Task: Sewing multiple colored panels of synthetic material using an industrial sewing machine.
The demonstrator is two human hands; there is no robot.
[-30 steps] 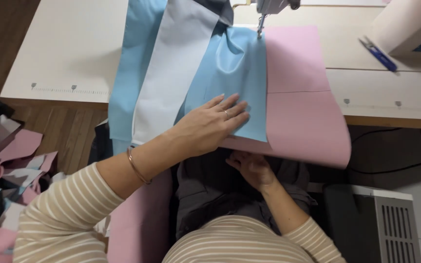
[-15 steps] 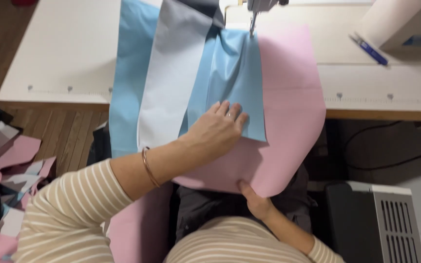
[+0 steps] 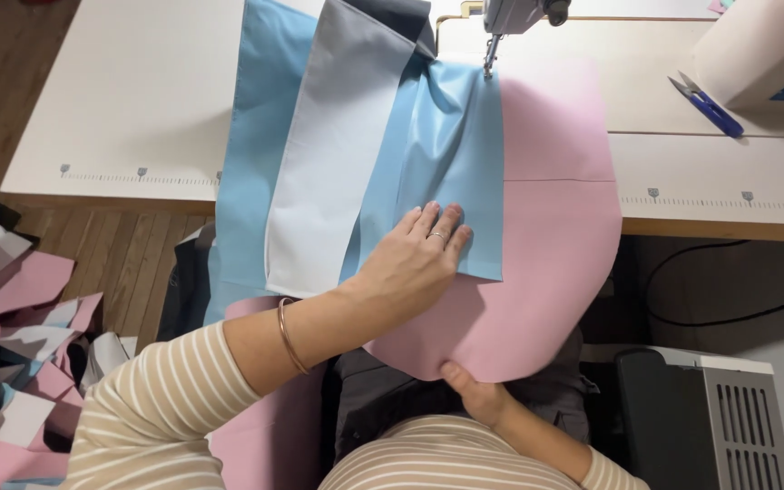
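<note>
head view looked straight down on a sewing table point(image 3: 120, 118) with a person in a striped top seated at it. the left hand point(image 3: 415, 263) lay flat, fingers together and stretched out, pressing on the light blue fabric panel point(image 3: 451, 154) where it overlapped the pink fabric piece point(image 3: 555, 254). the right hand point(image 3: 474, 390) sat below the table edge, its thumb and fingers pinched on the lower curved edge of the pink piece, which hung off the table toward the lap. to the left of the blue panel ran a pale grey strip point(image 3: 328, 163) and another blue strip point(image 3: 256, 145). the top of the blue panel sat just under the sewing machine needle point(image 3: 490, 56). blue thread snips point(image 3: 705, 104) lay on the table well to the right. fabric scraps point(image 3: 20, 345) were heaped on the wooden floor at the left.
</note>
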